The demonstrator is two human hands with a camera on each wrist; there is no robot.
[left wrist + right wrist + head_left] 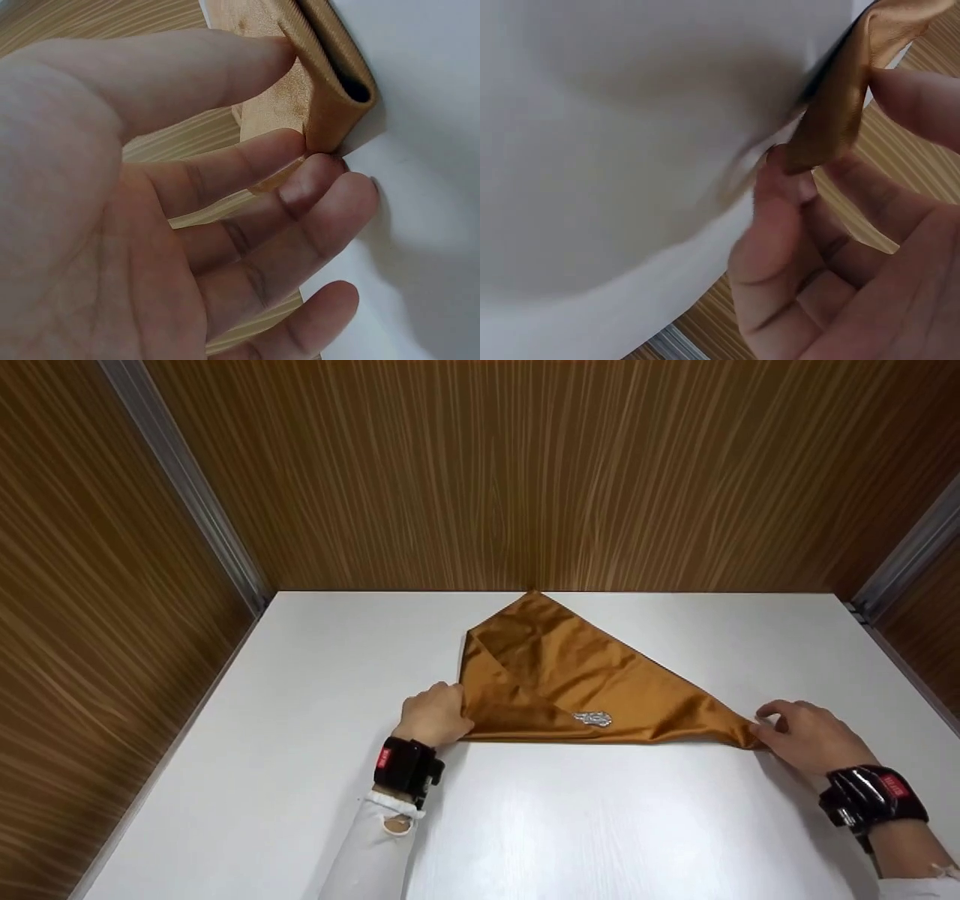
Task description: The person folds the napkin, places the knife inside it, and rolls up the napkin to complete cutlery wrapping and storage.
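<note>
A golden-brown satin cloth (570, 675) lies folded into a flat triangle on the white table (300, 682), its long edge toward me and its tip at the back wall. A small silver emblem (594, 719) sits near that long edge. My left hand (459, 712) pinches the cloth's left corner; the left wrist view shows the folded edge (334, 97) between thumb and index finger. At the far right corner my right hand (761, 725) pinches the pointed end (840, 112) between thumb and fingertip, slightly off the table.
Wood-grain panels (525, 472) close in the table at the back and on both sides, with metal strips (195, 502) in the corners. Bare white tabletop (585, 817) lies in front of the cloth and to its left. Black bands are on both wrists.
</note>
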